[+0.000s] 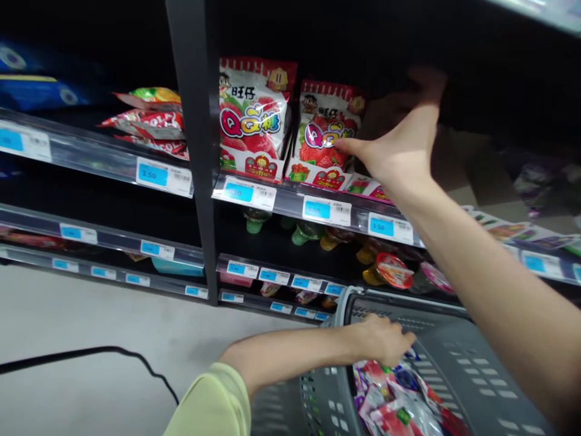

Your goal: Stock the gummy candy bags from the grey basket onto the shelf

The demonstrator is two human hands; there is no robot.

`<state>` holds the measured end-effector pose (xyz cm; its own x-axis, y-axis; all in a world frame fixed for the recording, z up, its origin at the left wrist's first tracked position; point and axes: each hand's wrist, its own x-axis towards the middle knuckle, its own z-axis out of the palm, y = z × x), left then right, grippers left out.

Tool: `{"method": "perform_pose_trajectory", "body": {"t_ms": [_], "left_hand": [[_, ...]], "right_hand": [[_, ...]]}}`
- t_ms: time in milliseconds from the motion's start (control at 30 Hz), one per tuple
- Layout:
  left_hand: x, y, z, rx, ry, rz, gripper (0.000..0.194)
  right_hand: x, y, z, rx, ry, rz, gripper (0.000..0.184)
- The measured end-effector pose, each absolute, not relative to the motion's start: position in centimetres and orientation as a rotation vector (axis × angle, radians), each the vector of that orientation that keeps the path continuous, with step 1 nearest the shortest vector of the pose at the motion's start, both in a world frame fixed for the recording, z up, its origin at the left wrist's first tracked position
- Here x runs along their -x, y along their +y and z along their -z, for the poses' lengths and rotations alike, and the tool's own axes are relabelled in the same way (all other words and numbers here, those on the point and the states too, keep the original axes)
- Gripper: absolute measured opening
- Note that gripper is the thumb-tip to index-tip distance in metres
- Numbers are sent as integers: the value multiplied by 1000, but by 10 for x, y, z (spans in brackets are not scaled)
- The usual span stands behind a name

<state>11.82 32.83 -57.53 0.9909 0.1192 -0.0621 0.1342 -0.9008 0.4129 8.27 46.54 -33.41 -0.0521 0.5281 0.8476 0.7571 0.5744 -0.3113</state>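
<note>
My right hand (pixel 399 142) is raised to the shelf with its fingers spread, thumb touching a red-and-white QQ candy bag (pixel 324 136) and fingertips reaching into the dark behind it. A larger QQ candy bag (pixel 252 118) stands to its left. My left hand (pixel 384 339) is curled down inside a grey shopping basket (pixel 454 357), resting on the colourful snack packets (pixel 399 402) lying in it; what its fingers grip is hidden.
A dark upright post (pixel 195 145) splits the shelving. Blue price tags (pixel 318 210) line the shelf edges. Jelly cups (pixel 393 269) sit on the shelf below. More snack bags (pixel 149 118) lie at the left. A black cable (pixel 113 357) crosses the pale floor.
</note>
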Motion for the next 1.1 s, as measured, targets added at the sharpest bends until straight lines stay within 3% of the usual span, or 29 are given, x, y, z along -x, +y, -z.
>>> {"method": "perform_pose_trajectory", "body": {"t_ms": [100,167,200,367,700,933,1100], "left_hand": [[-120,328,578,-2710,183,11,49],[-121,328,578,-2713,185,-15,49],[-120,328,578,-2714,184,-22,48],[-116,328,574,-2706,165,12,48],[-114,327,574,-2723,175,74,46],[-107,327,573,-2736,173,30,43],[-104,326,570,-2747,174,47,43]], "right_hand": [[-72,440,336,1091,-1707,567,51],[-65,432,338,1097,-1965,478,23],[-62,432,341,1111,-2072,386,18],[-58,444,354,1132,-2184,132,27],[-68,458,352,1096,-2235,110,34],[-79,482,348,1126,-2361,171,50],[-71,471,334,1380,-2511,209,56]]}}
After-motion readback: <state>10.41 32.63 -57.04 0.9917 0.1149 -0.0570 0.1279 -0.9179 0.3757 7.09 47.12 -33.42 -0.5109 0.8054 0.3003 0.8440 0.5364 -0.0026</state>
